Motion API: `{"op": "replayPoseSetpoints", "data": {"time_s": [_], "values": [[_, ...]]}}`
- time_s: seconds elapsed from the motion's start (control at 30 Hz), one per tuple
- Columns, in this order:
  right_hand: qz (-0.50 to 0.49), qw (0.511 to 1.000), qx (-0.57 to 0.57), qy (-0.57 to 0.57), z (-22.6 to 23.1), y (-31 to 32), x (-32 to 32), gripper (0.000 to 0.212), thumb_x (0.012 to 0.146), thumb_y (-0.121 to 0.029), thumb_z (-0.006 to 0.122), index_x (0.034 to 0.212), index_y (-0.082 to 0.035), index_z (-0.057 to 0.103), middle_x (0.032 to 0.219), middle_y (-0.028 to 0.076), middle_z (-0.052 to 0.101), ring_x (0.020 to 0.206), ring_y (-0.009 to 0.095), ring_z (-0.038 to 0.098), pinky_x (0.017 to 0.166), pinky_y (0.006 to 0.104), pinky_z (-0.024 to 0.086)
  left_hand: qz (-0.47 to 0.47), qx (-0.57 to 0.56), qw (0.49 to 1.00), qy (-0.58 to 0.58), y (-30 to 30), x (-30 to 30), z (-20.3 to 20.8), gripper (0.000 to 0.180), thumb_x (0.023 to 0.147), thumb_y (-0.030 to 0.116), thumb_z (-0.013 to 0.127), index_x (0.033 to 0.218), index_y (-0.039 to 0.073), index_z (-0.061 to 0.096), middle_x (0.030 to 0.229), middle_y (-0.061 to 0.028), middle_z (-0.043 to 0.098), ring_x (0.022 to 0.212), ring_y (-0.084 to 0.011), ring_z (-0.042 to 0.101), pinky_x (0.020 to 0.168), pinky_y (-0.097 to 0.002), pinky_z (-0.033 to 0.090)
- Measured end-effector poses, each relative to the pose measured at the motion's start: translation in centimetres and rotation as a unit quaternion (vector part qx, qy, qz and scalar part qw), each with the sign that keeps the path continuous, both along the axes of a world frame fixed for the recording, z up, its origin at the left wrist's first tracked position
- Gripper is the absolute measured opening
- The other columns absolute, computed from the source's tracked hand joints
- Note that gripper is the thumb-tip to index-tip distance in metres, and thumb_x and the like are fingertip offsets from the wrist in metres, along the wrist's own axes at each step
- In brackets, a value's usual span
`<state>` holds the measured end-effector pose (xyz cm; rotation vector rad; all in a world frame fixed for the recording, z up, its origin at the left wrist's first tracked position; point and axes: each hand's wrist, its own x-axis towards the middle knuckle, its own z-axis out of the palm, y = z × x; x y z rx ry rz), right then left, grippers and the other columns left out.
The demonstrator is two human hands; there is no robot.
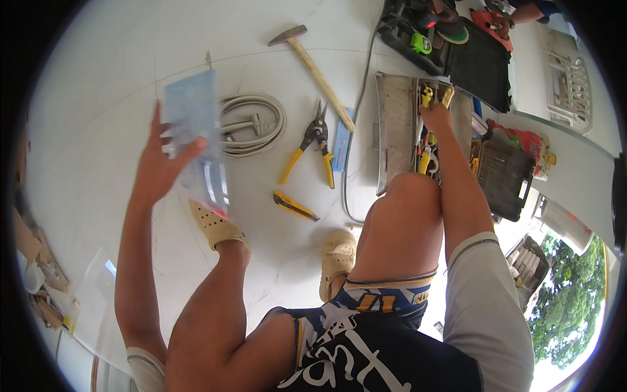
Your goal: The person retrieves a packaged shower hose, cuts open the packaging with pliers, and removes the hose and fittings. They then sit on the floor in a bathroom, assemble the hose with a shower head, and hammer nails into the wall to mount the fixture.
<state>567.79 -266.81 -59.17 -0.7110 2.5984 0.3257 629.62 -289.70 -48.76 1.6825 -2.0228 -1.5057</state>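
On my feed, the translucent blue plastic packet [192,98] hangs above the tiled floor [98,144], near the coiled metal shower hose [277,124]. My left hand [159,166] has it pinched, thumb across the near face and the other fingers behind. Motion blur hides what it contains. I'd judge it light and bendy, slick on the faces, likely to flap or twist from a one-sided grip; the side edge, thumb flat and fingers spread behind, seems the best hold. My right hand [436,119] is down in the metal toolbox [396,130], beside a yellow-handled tool [426,96]; I can't tell whether its fingers have closed on anything. Hard, rigid tools there would need a handle grip.
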Motion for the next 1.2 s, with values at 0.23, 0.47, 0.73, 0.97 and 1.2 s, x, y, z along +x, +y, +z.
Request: {"op": "replayPoseSetpoints", "data": {"time_s": [0.23, 0.47, 0.73, 0.97, 1.2], "values": [[0.015, 0.995, -0.052, 0.085, -2.6, 0.9, -0.7, 0.050, 0.093, -0.045, 0.069, 0.117, -0.003, 0.075, 0.092, 0.023, 0.078, 0.093, 0.041, 0.077, 0.086, 0.0501, 0.059, -0.349, 0.071, 0.933, -0.049, 14.4, -7.3, -3.8, 0.138, 0.078, 0.065, 0.088, 0.172, 0.008, 0.005, 0.160, -0.0332, 0.040, 0.148, -0.0474, 0.044, 0.121, -0.0511, 0.041], [0.083, 0.961, -0.258, -0.052, 6.4, -6.3, 8.1, 0.047, 0.094, -0.042, 0.071, 0.112, 0.002, 0.072, 0.098, 0.021, 0.076, 0.093, 0.035, 0.075, 0.086, 0.0459, 0.058, -0.320, -0.042, 0.945, -0.047, 10.5, -5.4, -7.9, 0.089, 0.092, 0.046, 0.079, 0.159, 0.004, 0.038, 0.155, -0.0250, 0.049, 0.145, -0.0432, 0.047, 0.118, -0.0511, 0.045], [-0.007, 0.947, -0.094, -0.306, 1.2, -8.1, 20.2, 0.035, 0.092, -0.032, 0.068, 0.092, 0.003, 0.074, 0.071, 0.014, 0.071, 0.063, 0.024, 0.071, 0.060, 0.0384, 0.056, -0.437, -0.325, 0.805, -0.236, 5.1, -6.2, -12.8, 0.124, 0.071, 0.039, 0.096, 0.166, 0.003, 0.026, 0.158, -0.0187, 0.043, 0.139, -0.0350, 0.050, 0.114, -0.0455, 0.046], [0.115, 0.930, -0.212, -0.277, 0.1, -9.1, 32.4, 0.038, 0.089, -0.039, 0.076, 0.105, -0.004, 0.079, 0.085, 0.021, 0.075, 0.086, 0.039, 0.075, 0.081, 0.0464, 0.058, -0.390, -0.260, 0.869, -0.156, 4.2, -3.7, -13.8, 0.128, 0.070, 0.030, 0.097, 0.167, -0.002, 0.019, 0.156, -0.0215, 0.043, 0.134, -0.0373, 0.051, 0.116, -0.0442, 0.046], [0.282, 0.921, -0.102, -0.251, -3.0, -15.5, 37.9, 0.045, 0.084, -0.040, 0.086, 0.114, -0.008, 0.077, 0.095, 0.017, 0.078, 0.091, 0.037, 0.076, 0.084, 0.0466, 0.060, -0.307, -0.149, 0.913, -0.222, 4.5, -4.9, -14.2, 0.120, 0.064, 0.021, 0.096, 0.159, -0.007, 0.029, 0.138, -0.0227, 0.052, 0.132, -0.0383, 0.052, 0.114, -0.0464, 0.046]]}}
